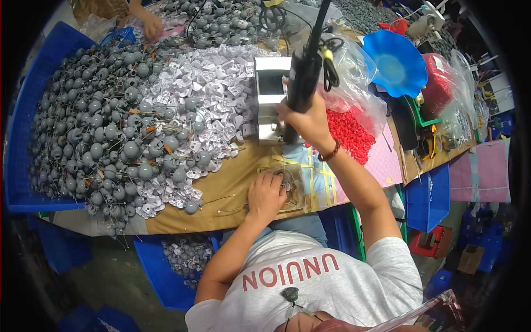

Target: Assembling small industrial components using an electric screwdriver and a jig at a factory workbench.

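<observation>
My right hand (pixel 307 117) is closed around a black electric screwdriver (pixel 304 72), held upright with its cord running upward. The screwdriver's lower end is beside a silver metal box (pixel 270 99) with a dark opening, and its tip is partly hidden. Nearer to me, my left hand (pixel 266 195) rests with curled fingers on a small grey piece (pixel 286 181), mostly covered by the fingertips. That piece lies on a taped, clear-covered patch of the table (pixel 296 206). Thin wires (pixel 229 211) stick out to the left of the hand.
Grey round parts with wires (pixel 105 133) are heaped at left, beside white plastic pieces (pixel 204 83). Small red parts (pixel 351 133) lie right of my forearm, near a clear plastic bag (pixel 348 66) and a blue scalloped bowl (pixel 395 63). Another person's hand (pixel 151 25) is at far left.
</observation>
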A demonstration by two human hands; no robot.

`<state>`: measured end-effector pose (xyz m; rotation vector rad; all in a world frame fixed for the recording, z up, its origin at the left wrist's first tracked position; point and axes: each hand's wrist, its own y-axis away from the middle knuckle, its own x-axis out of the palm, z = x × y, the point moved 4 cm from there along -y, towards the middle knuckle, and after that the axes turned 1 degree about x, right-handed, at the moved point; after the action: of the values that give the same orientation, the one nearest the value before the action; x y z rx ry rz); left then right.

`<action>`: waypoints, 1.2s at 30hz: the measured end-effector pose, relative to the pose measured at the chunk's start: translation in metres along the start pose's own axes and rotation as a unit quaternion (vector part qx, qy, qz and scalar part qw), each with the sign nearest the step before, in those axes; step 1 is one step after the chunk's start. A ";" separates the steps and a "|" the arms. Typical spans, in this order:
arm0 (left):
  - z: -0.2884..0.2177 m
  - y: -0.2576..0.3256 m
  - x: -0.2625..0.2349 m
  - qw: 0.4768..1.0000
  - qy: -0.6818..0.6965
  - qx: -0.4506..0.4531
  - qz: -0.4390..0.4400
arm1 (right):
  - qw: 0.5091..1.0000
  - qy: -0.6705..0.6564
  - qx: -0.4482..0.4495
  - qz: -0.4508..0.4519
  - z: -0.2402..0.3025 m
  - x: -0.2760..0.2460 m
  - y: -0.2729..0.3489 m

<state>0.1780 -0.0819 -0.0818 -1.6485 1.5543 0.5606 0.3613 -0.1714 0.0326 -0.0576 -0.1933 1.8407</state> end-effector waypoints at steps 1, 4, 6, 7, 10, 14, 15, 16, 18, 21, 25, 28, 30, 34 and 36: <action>0.000 0.001 0.000 1.000 0.000 -0.001 0.001 | 1.000 0.012 0.015 0.020 -0.002 -0.002 0.010; 0.001 0.001 0.002 1.000 -0.004 -0.004 0.006 | 0.997 0.003 0.069 0.041 0.001 -0.005 0.051; 0.001 0.001 0.001 1.000 -0.007 0.002 0.003 | 0.998 -0.020 0.019 0.063 0.002 -0.009 0.064; 0.001 0.001 0.001 1.000 -0.005 0.004 0.002 | 0.998 -0.010 -0.002 0.058 0.005 -0.013 0.065; 0.000 0.000 -0.001 1.000 0.001 0.008 0.001 | 0.998 -0.023 -0.050 0.034 0.005 -0.024 0.063; 0.001 -0.001 0.000 1.000 -0.001 0.008 -0.003 | 0.997 -0.019 -0.076 -0.019 -0.031 -0.035 0.069; 0.000 -0.002 -0.001 1.000 0.000 0.007 -0.002 | 0.997 0.003 -0.076 -0.008 -0.045 -0.037 0.073; 0.000 -0.002 -0.002 1.000 0.000 0.005 0.000 | 0.997 0.009 -0.071 -0.016 -0.057 -0.038 0.077; 0.001 -0.003 -0.002 1.000 0.000 0.004 0.004 | 0.997 0.019 -0.063 -0.035 -0.074 -0.036 0.083; 0.001 -0.004 -0.003 1.000 0.001 0.000 0.010 | 0.997 0.004 -0.061 -0.042 -0.076 -0.037 0.082; 0.002 -0.003 -0.002 1.000 0.000 0.004 0.013 | 0.993 -0.037 -0.083 -0.071 -0.056 -0.044 0.078; 0.002 -0.003 -0.001 1.000 -0.001 0.005 0.012 | 0.990 -0.043 -0.104 -0.083 -0.042 -0.059 0.077; 0.002 -0.003 -0.001 1.000 -0.002 0.006 0.012 | 0.991 -0.033 -0.092 -0.091 -0.046 -0.071 0.080; 0.001 -0.004 -0.001 1.000 -0.001 0.005 0.015 | 0.993 0.007 -0.074 -0.093 -0.060 -0.080 0.090; 0.001 -0.004 -0.001 1.000 -0.002 0.005 0.018 | 0.993 0.003 -0.076 -0.091 -0.066 -0.078 0.093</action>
<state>0.1820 -0.0806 -0.0802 -1.6154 1.5843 0.5735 0.3039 -0.2638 -0.0518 -0.1467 -0.3242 1.6417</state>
